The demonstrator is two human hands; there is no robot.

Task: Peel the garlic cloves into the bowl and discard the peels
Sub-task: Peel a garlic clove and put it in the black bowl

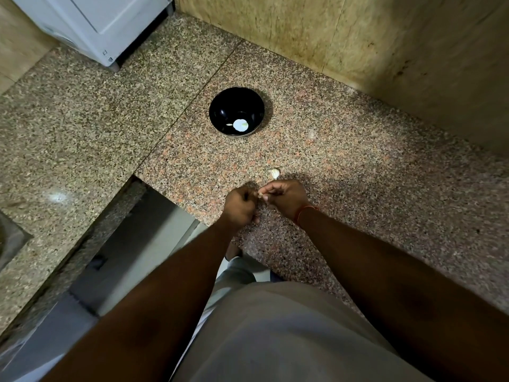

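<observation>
Centre of frame: the left hand [239, 205] and right hand [286, 196] meet above the speckled granite counter [358, 188], fingers curled to pinch a small pale garlic clove [261, 194] between them, apparently to strip its skin. Just above the hands, an unpeeled white clove [275, 173] waits within reach. Farther up, the black round bowl [237, 111] holds peeled pieces [240, 124].

I'm looking down at two bare forearms, no sleeves anywhere in my view. The left hand [239, 207] wears nothing I can make out. On the wrist of the right hand [286, 198] there's a thin orange-red thread band [305, 210]. Below, a plain light grey-beige garment [289, 332] covers the body.
</observation>
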